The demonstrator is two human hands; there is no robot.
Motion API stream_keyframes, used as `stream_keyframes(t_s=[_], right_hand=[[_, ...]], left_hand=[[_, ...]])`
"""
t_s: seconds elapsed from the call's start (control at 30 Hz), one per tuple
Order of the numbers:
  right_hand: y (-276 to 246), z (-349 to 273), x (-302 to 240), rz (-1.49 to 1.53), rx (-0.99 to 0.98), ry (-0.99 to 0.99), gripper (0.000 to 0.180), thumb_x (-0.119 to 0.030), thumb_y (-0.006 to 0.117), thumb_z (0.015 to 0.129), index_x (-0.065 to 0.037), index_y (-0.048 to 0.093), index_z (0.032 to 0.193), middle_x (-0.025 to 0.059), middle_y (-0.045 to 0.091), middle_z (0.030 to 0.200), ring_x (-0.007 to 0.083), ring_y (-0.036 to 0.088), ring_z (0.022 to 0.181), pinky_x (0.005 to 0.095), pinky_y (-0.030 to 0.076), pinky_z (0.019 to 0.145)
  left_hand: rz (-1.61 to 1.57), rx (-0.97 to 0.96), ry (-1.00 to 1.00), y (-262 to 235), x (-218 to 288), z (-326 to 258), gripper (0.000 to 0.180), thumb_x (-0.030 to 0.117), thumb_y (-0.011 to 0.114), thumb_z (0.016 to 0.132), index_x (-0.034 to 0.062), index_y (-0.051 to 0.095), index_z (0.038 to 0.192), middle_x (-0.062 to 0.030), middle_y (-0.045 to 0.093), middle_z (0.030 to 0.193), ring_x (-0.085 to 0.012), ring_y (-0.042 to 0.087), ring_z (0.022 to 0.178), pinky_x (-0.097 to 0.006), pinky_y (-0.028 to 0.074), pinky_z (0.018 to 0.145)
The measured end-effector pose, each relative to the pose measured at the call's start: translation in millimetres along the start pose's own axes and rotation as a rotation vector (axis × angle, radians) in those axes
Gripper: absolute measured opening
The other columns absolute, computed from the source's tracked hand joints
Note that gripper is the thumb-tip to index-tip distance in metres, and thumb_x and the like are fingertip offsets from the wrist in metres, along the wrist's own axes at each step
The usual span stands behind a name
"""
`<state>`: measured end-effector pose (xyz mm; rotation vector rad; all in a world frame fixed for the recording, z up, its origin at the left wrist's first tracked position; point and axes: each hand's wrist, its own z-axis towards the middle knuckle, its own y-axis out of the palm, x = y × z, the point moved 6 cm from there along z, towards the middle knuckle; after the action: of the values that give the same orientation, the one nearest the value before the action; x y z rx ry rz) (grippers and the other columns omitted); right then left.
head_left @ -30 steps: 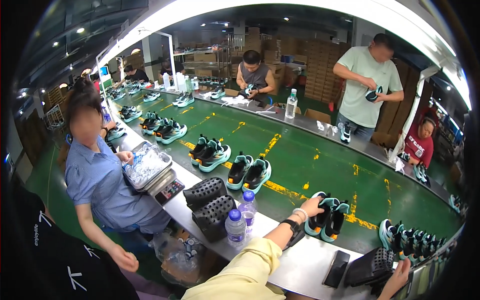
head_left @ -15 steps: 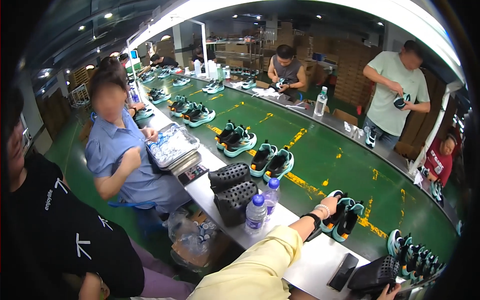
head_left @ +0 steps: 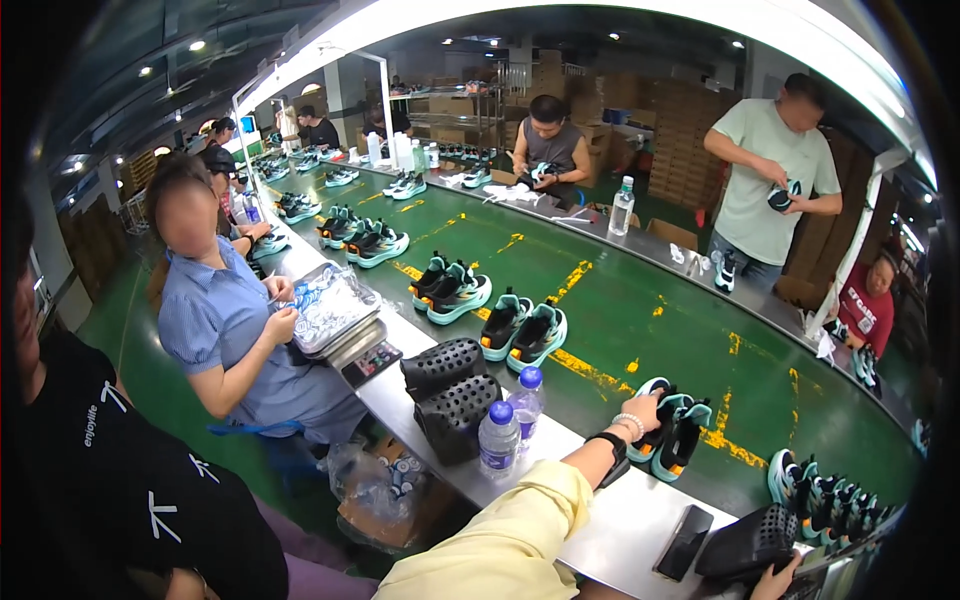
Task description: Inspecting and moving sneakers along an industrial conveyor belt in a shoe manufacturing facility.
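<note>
My left hand (head_left: 643, 408), at the end of a yellow sleeve with a bracelet and dark watch, is closed on a black-and-teal sneaker (head_left: 655, 387). Other sneakers of the same kind (head_left: 684, 440) stand right against it, at the green belt's near edge. The fingertips are partly hidden by the shoe. At the bottom right, my right hand (head_left: 777, 580) shows only in part; its fingers grip the lower end of a black perforated clog (head_left: 748, 542). A dark phone (head_left: 685, 542) lies on the metal ledge beside the clog.
Two purple-capped water bottles (head_left: 498, 440) and black perforated clogs (head_left: 455, 410) stand on the ledge to the left. Pairs of sneakers (head_left: 537, 335) line the green belt (head_left: 610, 300). A seated person in blue (head_left: 235, 340) has a tray (head_left: 335, 310). More sneakers (head_left: 830, 500) sit right.
The belt and the sneakers appear slightly further left as the view shifts. My left hand stays at the sneaker. At the lower right, my right hand shows a little more beside the clog.
</note>
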<state>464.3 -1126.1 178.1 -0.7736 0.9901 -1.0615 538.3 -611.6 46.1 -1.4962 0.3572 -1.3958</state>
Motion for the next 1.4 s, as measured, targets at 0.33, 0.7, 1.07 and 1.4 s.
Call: stream_keyframes(t_s=[0.33, 0.7, 1.07, 1.4], right_hand=[[19, 5, 45, 0.117, 0.118, 0.021, 0.046, -0.002, 0.061, 0.090, 0.005, 0.048, 0.132, 0.0263, 0.060, 0.121, 0.0385, 0.059, 0.111, 0.0400, 0.044, 0.097], [-39, 33, 22, 0.307, 0.295, 0.090, 0.052, -0.032, 0.070, 0.088, 0.002, 0.053, 0.123, 0.0267, 0.066, 0.094, 0.0428, 0.064, 0.087, 0.0434, 0.048, 0.079], [38, 41, -235, 0.363, -0.292, -0.257, 0.045, -0.032, 0.075, 0.081, 0.007, 0.058, 0.094, 0.0281, 0.065, 0.084, 0.0447, 0.064, 0.084, 0.0470, 0.050, 0.072], [204, 84, -332, -0.108, -0.321, -0.441, 0.020, -0.024, 0.075, 0.079, -0.007, 0.073, 0.088, 0.0121, 0.072, 0.089, 0.0259, 0.071, 0.088, 0.0362, 0.059, 0.073]], left_hand=[[-0.036, -0.034, -0.156, -19, -1, -18, 0.071, 0.031, 0.078, 0.076, 0.0156, 0.048, 0.138, -0.0160, 0.069, 0.104, -0.0350, 0.068, 0.096, -0.045, 0.055, 0.082], [-0.071, 0.099, 0.397, -48, 79, -86, 0.044, 0.045, 0.068, 0.083, 0.0070, 0.068, 0.106, -0.0110, 0.065, 0.093, -0.0304, 0.059, 0.093, -0.042, 0.047, 0.082], [0.128, -0.037, 0.430, -24, 82, -101, 0.051, 0.059, 0.068, 0.078, 0.0145, 0.075, 0.102, -0.0057, 0.065, 0.094, -0.0269, 0.059, 0.096, -0.041, 0.045, 0.086], [0.177, -0.010, 0.381, -28, 60, -96, 0.044, 0.051, 0.070, 0.077, 0.0134, 0.075, 0.098, -0.0054, 0.064, 0.096, -0.0255, 0.060, 0.096, -0.039, 0.045, 0.086]])
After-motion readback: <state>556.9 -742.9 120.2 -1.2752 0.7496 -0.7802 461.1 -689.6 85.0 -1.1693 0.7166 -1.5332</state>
